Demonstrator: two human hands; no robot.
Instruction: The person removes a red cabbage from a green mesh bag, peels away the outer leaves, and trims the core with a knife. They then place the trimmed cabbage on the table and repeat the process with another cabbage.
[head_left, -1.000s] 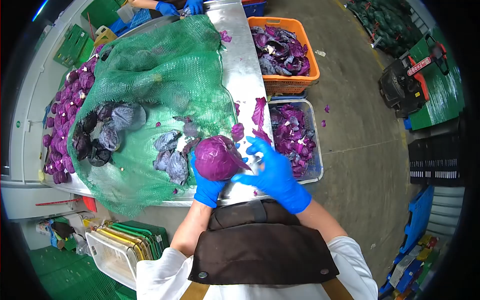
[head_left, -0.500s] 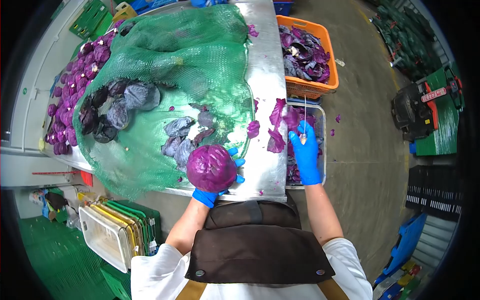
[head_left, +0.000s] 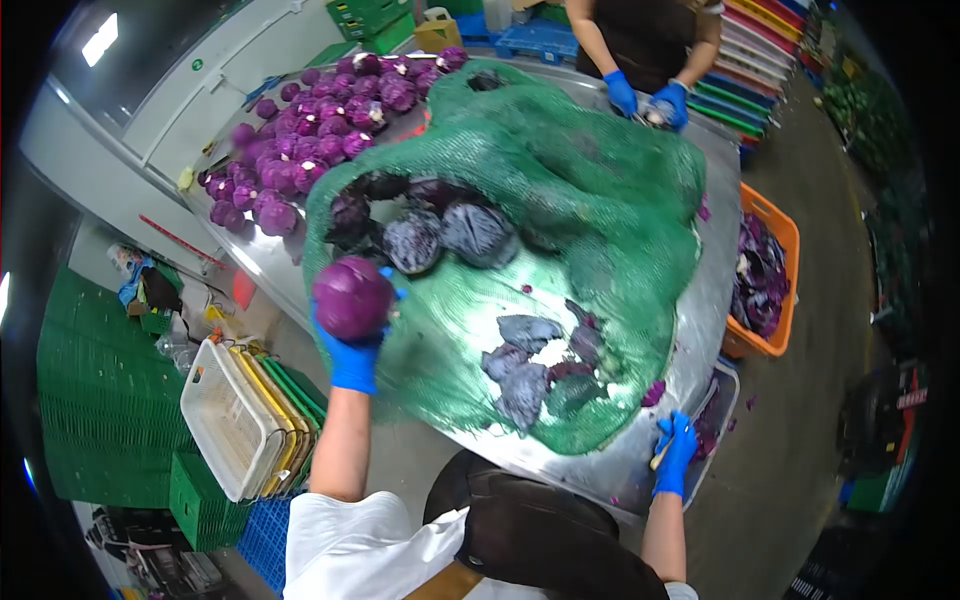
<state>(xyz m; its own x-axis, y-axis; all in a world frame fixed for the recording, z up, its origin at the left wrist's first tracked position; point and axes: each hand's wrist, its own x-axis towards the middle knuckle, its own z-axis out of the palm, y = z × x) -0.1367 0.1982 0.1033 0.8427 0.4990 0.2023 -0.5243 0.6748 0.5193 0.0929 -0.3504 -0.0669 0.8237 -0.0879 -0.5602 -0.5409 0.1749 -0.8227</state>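
Observation:
My left hand [head_left: 352, 362], in a blue glove, holds a peeled red cabbage [head_left: 353, 298] from below, over the left edge of the green net sack [head_left: 450, 365]. Just beyond it, whole cabbages with dull outer leaves [head_left: 478, 235] sit in the sack's mouth. My right hand [head_left: 677, 452], gloved too, is closed around a knife [head_left: 657, 460] at the table's near right corner; its light handle shows and its blade is hard to make out. Loose outer leaves [head_left: 525, 392] lie on the net between my hands.
A heap of peeled red cabbages [head_left: 290, 150] covers the far left of the metal table [head_left: 715, 260]. An orange crate [head_left: 790, 245] and a pale bin [head_left: 733, 385] with leaves stand along the right edge. Across the table are a co-worker's gloved hands [head_left: 645, 100]. Stacked crates [head_left: 225, 420] stand at left.
My left hand has carried the cabbage leftward, away from my right hand. My right hand has drawn back from above the bin to the table corner. The view has turned left, showing the co-worker.

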